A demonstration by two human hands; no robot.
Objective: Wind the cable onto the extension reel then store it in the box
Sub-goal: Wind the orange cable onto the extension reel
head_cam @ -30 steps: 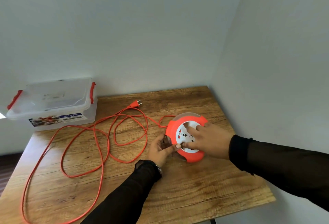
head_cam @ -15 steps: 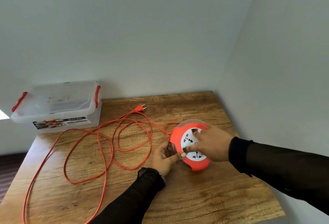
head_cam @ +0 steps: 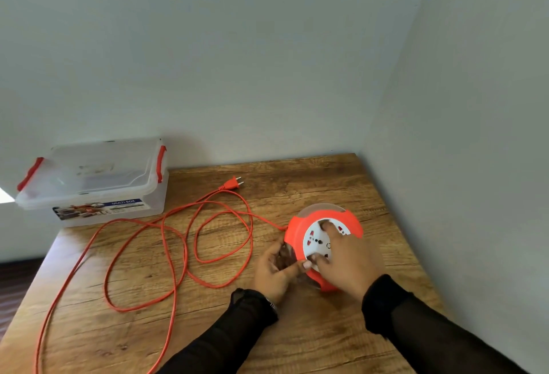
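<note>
1. The right hand (head_cam: 346, 260) lies spread over the white socket face of the reel (head_cam: 322, 243), a fingertip pressed into the dial near its top, fingers apart and not closed round anything.
2. The left hand (head_cam: 274, 269) grips the reel's near-left edge, thumb on the orange rim and fingers curled behind the clear housing, steadying it on the desk (head_cam: 297, 344).
3. The reel stands tilted on the right half of the desk, close to the wall corner, with its face turned up toward the camera.
4. The cable (head_cam: 184, 254) leaves the reel at its left side and sprawls in several loose loops across the desk's left half; one long run trails off the near-left edge, out of sight.
5. The plug (head_cam: 233, 183) lies free near the back of the desk, well apart from the reel.
6. The box (head_cam: 92, 183), clear with red clips, sits at the back-left corner with its lid on, near the loops but not touching them as far as can be seen.
7. Judged from this, winding has barely begun or is in its early turns: almost all the cable is still out. Left to do are reeling in the rest, opening the box and placing the reel inside.
</note>
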